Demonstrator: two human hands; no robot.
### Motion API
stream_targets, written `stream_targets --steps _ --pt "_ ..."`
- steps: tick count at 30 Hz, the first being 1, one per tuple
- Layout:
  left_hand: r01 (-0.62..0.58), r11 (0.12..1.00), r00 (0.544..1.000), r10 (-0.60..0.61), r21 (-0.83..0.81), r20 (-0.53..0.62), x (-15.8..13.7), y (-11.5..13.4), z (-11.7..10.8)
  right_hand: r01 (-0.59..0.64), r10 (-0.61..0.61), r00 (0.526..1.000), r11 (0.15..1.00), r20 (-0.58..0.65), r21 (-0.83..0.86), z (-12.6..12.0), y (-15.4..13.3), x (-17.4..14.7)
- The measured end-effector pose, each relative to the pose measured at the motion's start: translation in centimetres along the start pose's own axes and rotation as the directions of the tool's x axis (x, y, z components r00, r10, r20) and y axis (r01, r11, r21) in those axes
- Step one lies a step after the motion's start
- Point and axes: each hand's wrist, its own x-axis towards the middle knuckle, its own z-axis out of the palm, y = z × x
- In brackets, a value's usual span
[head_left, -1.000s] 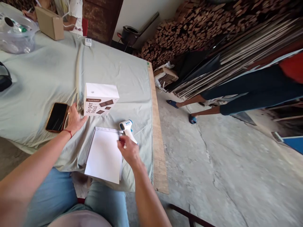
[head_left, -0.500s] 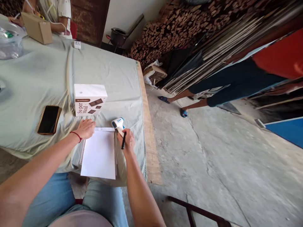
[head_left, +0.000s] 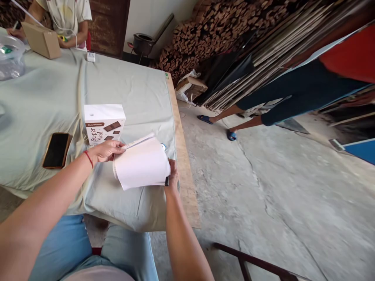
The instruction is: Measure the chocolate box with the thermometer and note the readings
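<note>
A notebook with white pages (head_left: 141, 164) is tilted up off the table between my hands, its top page curved. My left hand (head_left: 109, 151) pinches its upper left corner. At the right edge, my right hand (head_left: 173, 175) is closed, its fingers partly hidden behind the pages. A black pen (head_left: 166, 181) sticks out of that hand. Just beyond the paper, a bit of a white and blue infrared thermometer (head_left: 163, 146) shows; its handle is hidden. The white NutriMotion Super Meal box (head_left: 104, 121) stands upright behind my left hand.
A phone (head_left: 56, 150) lies to the left on the cloth-covered table (head_left: 129, 86). Across it, a person (head_left: 68, 19) sits by a cardboard box (head_left: 41, 41) and a clear plastic bag (head_left: 11, 58). Another person in blue sandals (head_left: 231, 135) stands on the right.
The notebook, lying flat before, is now lifted and turned, its lower end swung to the right. My right hand and the thermometer have moved right, and my left hand has taken the notebook's corner.
</note>
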Motion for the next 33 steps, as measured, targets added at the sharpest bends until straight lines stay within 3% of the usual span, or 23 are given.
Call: stream_targets --steps 2,5,7,9,12,14,17,20,23,27,30,33 --pt "0.065 0.948 0.989 -0.019 0.310 -0.150 1.3 -1.4 0.0 0.007 -0.007 1.000 0.999 0.005 -0.044 0.3 -0.5 0.0" --pt "0.077 0.885 0.968 0.044 0.459 -0.247 2.1 -2.6 -0.1 0.054 -0.054 0.999 0.996 0.002 -0.074 0.3 -1.7 0.0" --pt "0.030 0.862 0.962 0.112 0.506 -0.249 1.9 -2.5 -0.1 0.061 -0.060 0.997 0.998 -0.043 0.020 0.1 -2.7 0.0" --pt "-0.073 0.815 0.961 0.212 0.574 -0.178 1.4 -1.9 -0.1 0.032 -0.021 0.998 0.978 -0.058 0.204 0.1 -3.8 0.0" --pt "-0.225 0.751 0.931 0.353 0.621 -0.090 0.4 -0.9 -0.2 -0.063 0.024 0.995 0.905 0.098 0.420 0.2 -5.3 -0.5" --pt "-0.234 0.754 0.905 0.399 0.614 -0.146 0.0 -0.6 -0.4 -0.148 0.025 0.964 0.877 0.264 0.457 0.0 -5.9 -1.3" --pt "-0.137 0.788 0.909 0.341 0.600 -0.240 -0.1 -1.1 -0.7 -0.240 0.065 0.914 0.883 0.401 0.403 -0.8 -6.4 -3.6" --pt "-0.020 0.777 0.937 0.233 0.629 -0.258 0.5 -2.3 -0.6 -0.240 0.136 0.944 0.909 0.300 0.341 -1.2 -6.4 -5.8" --pt "0.070 0.702 0.934 0.204 0.708 -0.294 1.3 -3.6 0.2 -0.186 0.130 0.965 0.953 0.229 0.241 -1.0 -6.5 -7.0" --pt "0.114 0.550 0.891 0.312 0.827 -0.330 1.2 -5.2 1.2 -0.053 0.048 0.963 0.998 0.265 0.014 -1.4 -6.4 -7.5" --pt "0.081 0.506 0.872 0.382 0.859 -0.307 0.1 -6.5 1.2 0.055 -0.016 0.974 0.985 0.226 -0.164 -2.7 -7.1 -7.4" --pt "0.039 0.485 0.872 0.411 0.873 -0.267 -1.0 -7.7 0.9 0.077 -0.062 0.984 0.993 0.166 -0.088 -3.2 -8.9 -6.2"
